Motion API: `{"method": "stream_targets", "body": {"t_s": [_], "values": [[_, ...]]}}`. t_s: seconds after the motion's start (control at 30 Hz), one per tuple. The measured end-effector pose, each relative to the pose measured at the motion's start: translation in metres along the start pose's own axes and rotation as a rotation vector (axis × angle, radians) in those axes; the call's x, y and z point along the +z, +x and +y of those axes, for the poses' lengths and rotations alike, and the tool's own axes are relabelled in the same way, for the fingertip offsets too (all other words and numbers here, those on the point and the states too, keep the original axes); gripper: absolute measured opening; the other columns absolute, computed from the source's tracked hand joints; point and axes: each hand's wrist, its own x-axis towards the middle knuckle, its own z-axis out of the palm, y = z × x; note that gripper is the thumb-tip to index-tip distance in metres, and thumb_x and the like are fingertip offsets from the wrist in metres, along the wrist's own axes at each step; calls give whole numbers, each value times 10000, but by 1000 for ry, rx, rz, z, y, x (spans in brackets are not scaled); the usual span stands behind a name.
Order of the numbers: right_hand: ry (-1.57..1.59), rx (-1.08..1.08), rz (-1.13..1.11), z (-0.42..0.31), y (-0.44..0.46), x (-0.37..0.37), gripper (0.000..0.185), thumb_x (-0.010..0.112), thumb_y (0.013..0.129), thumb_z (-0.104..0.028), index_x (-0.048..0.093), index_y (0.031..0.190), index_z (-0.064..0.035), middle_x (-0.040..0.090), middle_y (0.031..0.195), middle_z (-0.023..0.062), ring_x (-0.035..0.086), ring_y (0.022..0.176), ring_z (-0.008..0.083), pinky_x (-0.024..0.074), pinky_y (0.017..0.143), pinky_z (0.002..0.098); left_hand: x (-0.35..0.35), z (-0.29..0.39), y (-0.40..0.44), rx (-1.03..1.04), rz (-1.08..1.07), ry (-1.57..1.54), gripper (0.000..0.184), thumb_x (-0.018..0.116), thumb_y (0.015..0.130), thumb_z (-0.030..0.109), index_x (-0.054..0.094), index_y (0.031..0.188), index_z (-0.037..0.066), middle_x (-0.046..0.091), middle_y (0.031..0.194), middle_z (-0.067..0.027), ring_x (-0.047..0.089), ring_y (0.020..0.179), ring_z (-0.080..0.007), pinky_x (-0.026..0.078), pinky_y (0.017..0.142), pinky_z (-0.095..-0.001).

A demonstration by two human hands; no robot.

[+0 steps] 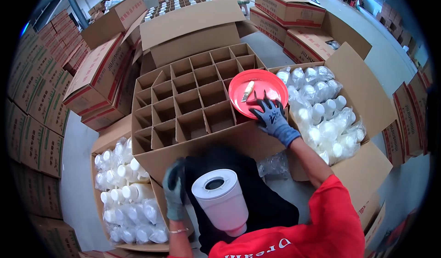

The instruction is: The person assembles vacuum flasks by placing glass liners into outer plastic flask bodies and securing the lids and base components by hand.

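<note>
My right hand (274,120), in a grey-blue glove, reaches over the near rim of a red plastic basin (239,77). Its bent fingers are at a dark two-pronged tool (256,96); the tool's rear part is hidden beneath them. Beside it in the basin lies a pale-handled cutter knife (248,92). The basin rests on the right part of a divided carton (197,141). Down by that carton's near left corner is my gloved left hand (174,187), fingers loosely curved and apart, nothing visible in them. A white plastic canister (227,205) with a round hole on top leans against my lap.
Open cartons of plastic-wrapped white bottles stand left (131,191) and right (328,125) of me. Closed cartons (98,74) are stacked to the left, with more cartons (289,8) at the back right. Farther back, a partitioned carton (188,3) holds white-capped bottles.
</note>
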Motion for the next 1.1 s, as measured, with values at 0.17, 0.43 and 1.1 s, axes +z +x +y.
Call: {"method": "stream_targets", "body": {"t_s": [0.17, 0.43, 1.1], "values": [[178, 178, -81, 24, -45, -11, 400, 647, 793, -190, 587, 1187, -151, 591, 1086, 110, 582, 973, 321, 484, 827, 450, -50, -34, 79, 325, 15, 559, 433, 690, 831, 139, 572, 1232, 27, 581, 1249, -184, 514, 1210, -360, 388, 1048, -430], [-148, 558, -270, 76, -179, -9, 360, 624, 809, -160, 604, 1169, -149, 595, 1078, 116, 591, 983, 324, 489, 788, 470, -129, -100, 125, 182, -364, 1155, 673, 779, 687, 443, 574, 1231, 103, 632, 1121, -93, 563, 1063, -315, 405, 979, -429], [2549, 1115, -499, -119, -53, 99, 775, 562, 823, -713, 489, 1364, -162, 589, 1249, 64, 567, 1148, 268, 446, 982, 402, -79, 129, 184, 784, -168, 1274, 320, 792, 616, 343, 572, 678, 120, 564, 641, -76, 579, 680, -292, 413, 996, -469]]}}
